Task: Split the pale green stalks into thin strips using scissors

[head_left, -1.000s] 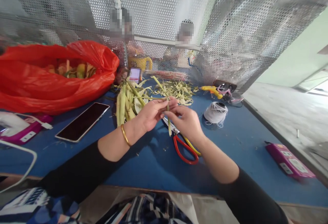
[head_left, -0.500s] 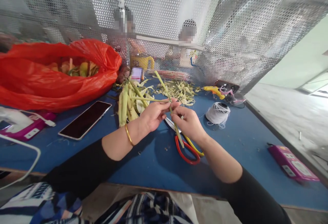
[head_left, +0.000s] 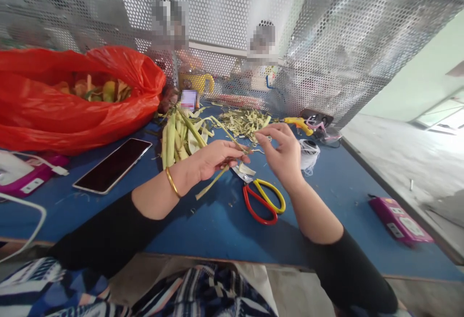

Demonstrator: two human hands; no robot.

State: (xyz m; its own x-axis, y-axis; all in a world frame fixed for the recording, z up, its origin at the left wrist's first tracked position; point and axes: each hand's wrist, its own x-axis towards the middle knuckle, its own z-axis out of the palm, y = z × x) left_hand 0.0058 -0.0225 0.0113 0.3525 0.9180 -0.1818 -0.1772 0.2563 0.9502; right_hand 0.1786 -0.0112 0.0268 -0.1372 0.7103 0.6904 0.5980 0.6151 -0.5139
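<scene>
My left hand (head_left: 213,158) is closed on a long yellow-green leaf strip (head_left: 212,184) whose lower end hangs toward the blue table (head_left: 203,220). My right hand (head_left: 284,155) is raised beside it, thumb and forefinger pinched on the tip of a thin strip (head_left: 259,132), the other fingers spread. Under both hands lie scissors (head_left: 261,200) with one red and one yellow handle. A bundle of green stalks (head_left: 176,136) lies just behind my left hand.
A red plastic bag (head_left: 72,99) with scraps sits at left, a dark phone (head_left: 112,165) in front of it. Shredded leaf bits (head_left: 244,120), a white thread spool (head_left: 308,151), a yellow glue gun (head_left: 299,124) and a pink box (head_left: 398,220) lie around. Perforated metal screens (head_left: 326,41) close the back.
My hands have drawn apart: the right hand rose up and to the right with a thin strip, while the left hand kept the leaf strip, now hanging down to the left.
</scene>
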